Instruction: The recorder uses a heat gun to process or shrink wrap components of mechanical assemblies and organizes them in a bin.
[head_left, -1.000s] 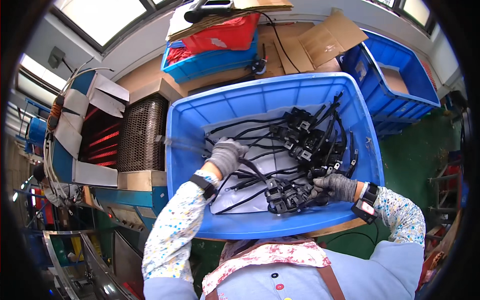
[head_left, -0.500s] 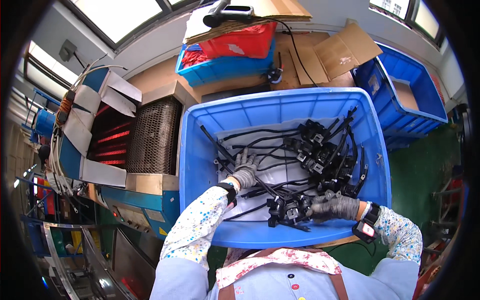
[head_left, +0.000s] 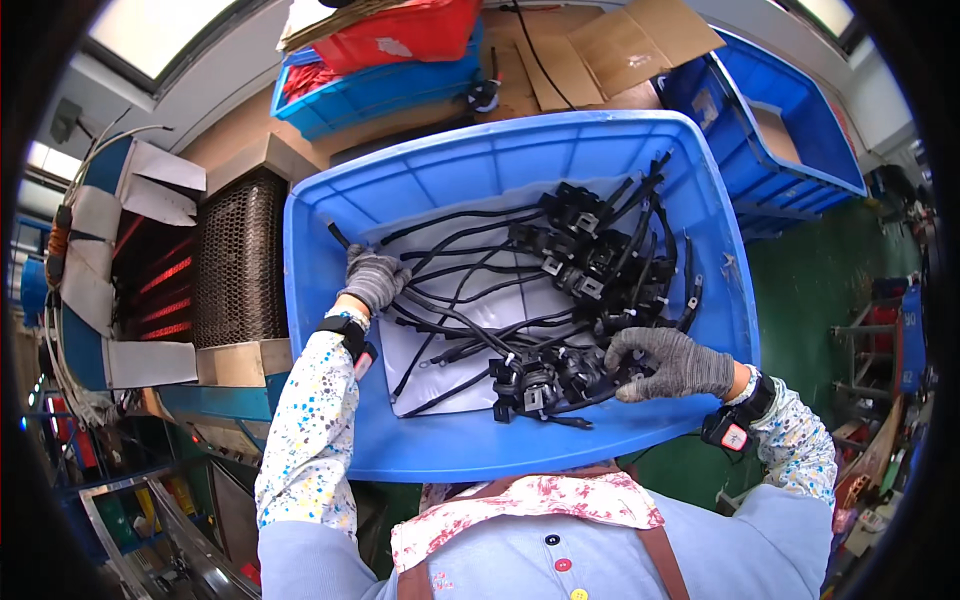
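Observation:
Several black cables with bulky black connector blocks lie in a large blue bin, on a whitish sheet. At the bin's left side, my gloved left hand is closed around a black cable, whose end sticks out beyond the fingers. My right hand, in a grey glove too, hovers at the near right over the closest cluster of connector blocks. Its fingers are curved and its thumb stands apart from them, with nothing visibly held between.
Left of the bin stands a heater machine with a mesh belt and glowing red bars. Behind are a red crate in a blue one, and an opened cardboard box. Another blue bin stands at the far right.
My left hand has moved left and away from me to the bin's left side, closing on a cable. My right hand has lifted and loosened from the near connectors. The view has shifted.

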